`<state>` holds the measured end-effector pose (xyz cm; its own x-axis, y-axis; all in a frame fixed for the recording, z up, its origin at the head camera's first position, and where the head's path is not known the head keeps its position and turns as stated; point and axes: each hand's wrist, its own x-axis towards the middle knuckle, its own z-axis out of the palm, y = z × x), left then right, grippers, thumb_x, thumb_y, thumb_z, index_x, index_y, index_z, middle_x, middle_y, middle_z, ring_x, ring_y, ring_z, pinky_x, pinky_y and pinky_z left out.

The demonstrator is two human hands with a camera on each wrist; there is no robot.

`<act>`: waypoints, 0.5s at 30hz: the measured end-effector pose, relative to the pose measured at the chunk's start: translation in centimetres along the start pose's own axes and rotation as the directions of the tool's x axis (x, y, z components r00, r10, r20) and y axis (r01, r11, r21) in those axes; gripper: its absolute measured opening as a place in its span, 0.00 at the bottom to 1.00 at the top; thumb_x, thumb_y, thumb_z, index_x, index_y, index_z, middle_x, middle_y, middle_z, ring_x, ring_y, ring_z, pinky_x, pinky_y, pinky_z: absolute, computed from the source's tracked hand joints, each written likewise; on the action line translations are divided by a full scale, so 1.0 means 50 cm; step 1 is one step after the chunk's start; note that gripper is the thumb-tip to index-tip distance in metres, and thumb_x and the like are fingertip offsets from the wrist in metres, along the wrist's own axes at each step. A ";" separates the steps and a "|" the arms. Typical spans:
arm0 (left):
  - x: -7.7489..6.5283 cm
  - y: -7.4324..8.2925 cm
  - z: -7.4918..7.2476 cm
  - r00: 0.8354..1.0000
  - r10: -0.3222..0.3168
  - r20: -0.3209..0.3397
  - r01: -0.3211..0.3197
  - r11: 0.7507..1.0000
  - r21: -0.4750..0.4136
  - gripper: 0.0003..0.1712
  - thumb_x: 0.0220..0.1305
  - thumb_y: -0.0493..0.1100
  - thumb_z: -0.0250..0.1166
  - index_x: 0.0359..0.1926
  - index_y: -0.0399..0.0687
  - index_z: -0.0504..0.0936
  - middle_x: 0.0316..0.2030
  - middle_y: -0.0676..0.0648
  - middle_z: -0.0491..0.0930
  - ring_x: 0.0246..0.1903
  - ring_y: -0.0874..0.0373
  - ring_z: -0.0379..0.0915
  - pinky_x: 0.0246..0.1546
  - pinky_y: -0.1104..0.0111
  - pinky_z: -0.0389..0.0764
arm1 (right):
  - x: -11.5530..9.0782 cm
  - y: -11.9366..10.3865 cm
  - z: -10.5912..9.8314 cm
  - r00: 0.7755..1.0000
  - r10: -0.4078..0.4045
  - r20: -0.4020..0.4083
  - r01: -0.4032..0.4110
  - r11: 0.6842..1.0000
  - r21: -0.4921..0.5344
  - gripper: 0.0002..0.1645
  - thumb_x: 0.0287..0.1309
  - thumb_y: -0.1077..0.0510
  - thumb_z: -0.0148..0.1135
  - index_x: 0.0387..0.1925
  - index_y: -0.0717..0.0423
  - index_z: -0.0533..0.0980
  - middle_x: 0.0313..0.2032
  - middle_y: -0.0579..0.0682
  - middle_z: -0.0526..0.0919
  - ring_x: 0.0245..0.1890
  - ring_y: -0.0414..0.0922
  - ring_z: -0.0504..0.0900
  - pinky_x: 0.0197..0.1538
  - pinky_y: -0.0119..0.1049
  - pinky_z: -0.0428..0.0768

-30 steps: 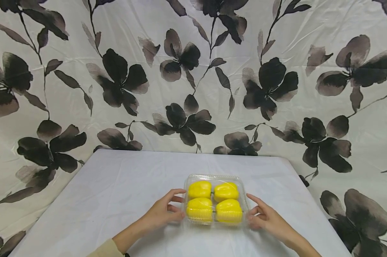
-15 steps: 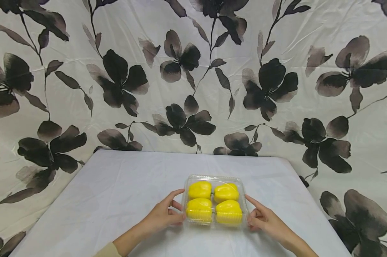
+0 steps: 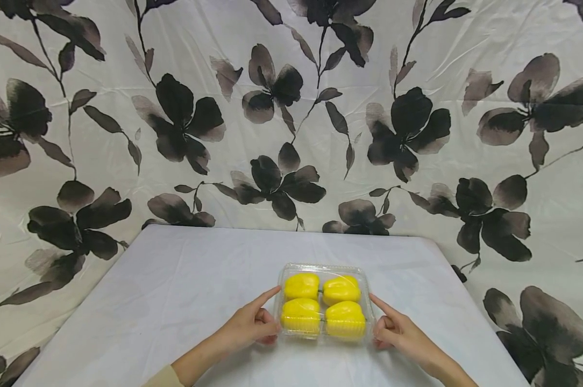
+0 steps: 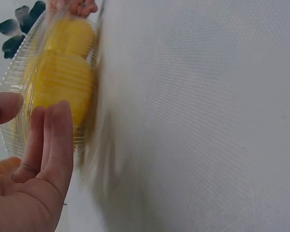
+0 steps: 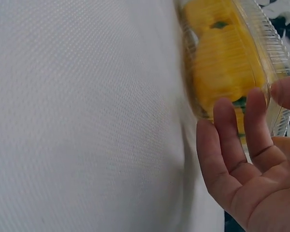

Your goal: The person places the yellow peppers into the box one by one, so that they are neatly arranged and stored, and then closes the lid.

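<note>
A clear plastic clamshell box [image 3: 322,267] with a ribbed edge stands on the table, near its front. Inside are several yellow bell peppers [image 3: 345,318]; green stems show in the right wrist view. My left hand [image 3: 245,327] is at the box's left side, index finger straight against the edge and the other fingers bent near the front corner. Opposite it, my right hand [image 3: 405,338] lies at the right side in much the same way. Both wrist views show fingertips [image 4: 63,110] on either side of the box's rim. The box's underside is hidden.
A white cloth covers the table [image 3: 199,269], whose far edge meets a hanging backdrop [image 3: 340,140] printed with dark flowers. A beige sleeve [image 3: 163,378] shows at my left forearm.
My index fingers have straightened along the box's sides, and my other fingers have bent in closer to its front corners. The box has stayed almost in place.
</note>
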<state>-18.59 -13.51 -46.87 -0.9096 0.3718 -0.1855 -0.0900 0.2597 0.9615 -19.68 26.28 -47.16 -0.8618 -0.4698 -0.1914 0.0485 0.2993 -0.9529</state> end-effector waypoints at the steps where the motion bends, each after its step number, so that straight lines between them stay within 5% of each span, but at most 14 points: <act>1: 0.000 -0.001 0.000 1.000 -0.001 0.003 0.001 1.000 -0.005 0.52 0.67 0.40 0.73 0.85 0.55 0.55 0.35 0.45 0.83 0.36 0.52 0.85 0.44 0.58 0.91 | 0.001 0.001 0.000 1.000 0.004 -0.002 -0.004 1.000 0.002 0.49 0.74 0.62 0.58 0.85 0.61 0.43 0.34 0.49 0.78 0.42 0.48 0.85 0.48 0.38 0.88; 15: 0.003 -0.009 -0.002 0.999 -0.034 0.029 0.036 0.997 -0.063 0.51 0.70 0.38 0.68 0.85 0.59 0.52 0.34 0.42 0.87 0.36 0.49 0.86 0.44 0.55 0.90 | 0.009 0.002 0.011 0.996 0.066 -0.054 -0.065 0.998 0.003 0.50 0.73 0.61 0.59 0.85 0.59 0.44 0.30 0.47 0.76 0.39 0.47 0.84 0.48 0.37 0.88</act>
<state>-18.74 -13.64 -47.30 -0.8938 0.3887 -0.2239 -0.1479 0.2158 0.9652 -19.81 25.63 -47.48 -0.8829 -0.4033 -0.2404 0.1064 0.3267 -0.9391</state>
